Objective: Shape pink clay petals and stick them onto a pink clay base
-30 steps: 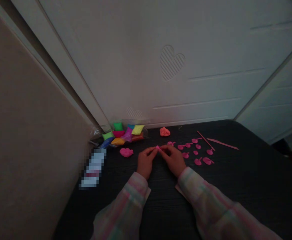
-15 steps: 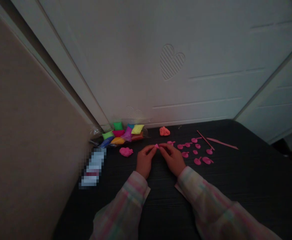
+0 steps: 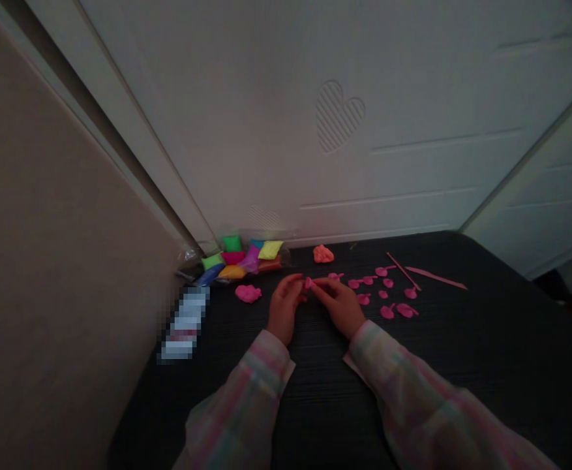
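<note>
Over a dark tabletop (image 3: 315,405), a right hand (image 3: 339,303) pinches 1 small pink clay piece (image 3: 308,283) between closed fingertips; the left hand (image 3: 284,308), fingers curled and parted, cups beside it. Flattened pink pieces (image 3: 387,311) lie rightward, near 2 pink tools (image 3: 403,271).

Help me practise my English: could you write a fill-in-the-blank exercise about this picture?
The right hand pinches a small piece coloured ____. The colourful packets lie to the ____ of the orange lump. The large striped shape on the white panel is a ____.

Missing words: pink; left; heart.
</note>
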Tool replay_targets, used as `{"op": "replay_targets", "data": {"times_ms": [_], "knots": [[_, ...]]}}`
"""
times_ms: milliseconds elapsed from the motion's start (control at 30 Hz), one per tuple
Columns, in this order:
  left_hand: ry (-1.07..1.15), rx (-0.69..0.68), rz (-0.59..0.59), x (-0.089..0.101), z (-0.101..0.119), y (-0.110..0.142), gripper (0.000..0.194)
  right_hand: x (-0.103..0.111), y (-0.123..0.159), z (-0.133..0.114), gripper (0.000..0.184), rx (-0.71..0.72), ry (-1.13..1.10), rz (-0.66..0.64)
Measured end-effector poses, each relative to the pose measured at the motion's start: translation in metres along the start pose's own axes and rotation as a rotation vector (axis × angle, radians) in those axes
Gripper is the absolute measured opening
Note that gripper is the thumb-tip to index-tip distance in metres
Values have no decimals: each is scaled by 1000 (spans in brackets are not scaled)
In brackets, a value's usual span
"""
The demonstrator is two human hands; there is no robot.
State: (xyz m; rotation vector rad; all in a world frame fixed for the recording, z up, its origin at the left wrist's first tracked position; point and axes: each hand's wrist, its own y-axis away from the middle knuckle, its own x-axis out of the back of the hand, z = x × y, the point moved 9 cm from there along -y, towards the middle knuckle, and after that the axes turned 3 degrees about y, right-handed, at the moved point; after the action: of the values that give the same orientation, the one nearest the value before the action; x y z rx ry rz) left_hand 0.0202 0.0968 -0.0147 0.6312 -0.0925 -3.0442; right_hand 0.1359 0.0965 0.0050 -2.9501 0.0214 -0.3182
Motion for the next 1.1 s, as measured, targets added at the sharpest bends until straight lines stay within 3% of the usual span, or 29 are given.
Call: {"op": "replay_targets", "data": {"times_ms": [367, 733, 1100], "knots": [[226, 262, -96, -8, -17, 1, 19, -3, 0, -3, 19, 49, 54, -49], [237, 264, -151, -7, -16, 0, 12, -12, 1, 0, 20, -63, -139, -154], [234, 245, -141, -8, -16, -2, 11, -11, -1, 3, 20, -52, -129, -145]]}}
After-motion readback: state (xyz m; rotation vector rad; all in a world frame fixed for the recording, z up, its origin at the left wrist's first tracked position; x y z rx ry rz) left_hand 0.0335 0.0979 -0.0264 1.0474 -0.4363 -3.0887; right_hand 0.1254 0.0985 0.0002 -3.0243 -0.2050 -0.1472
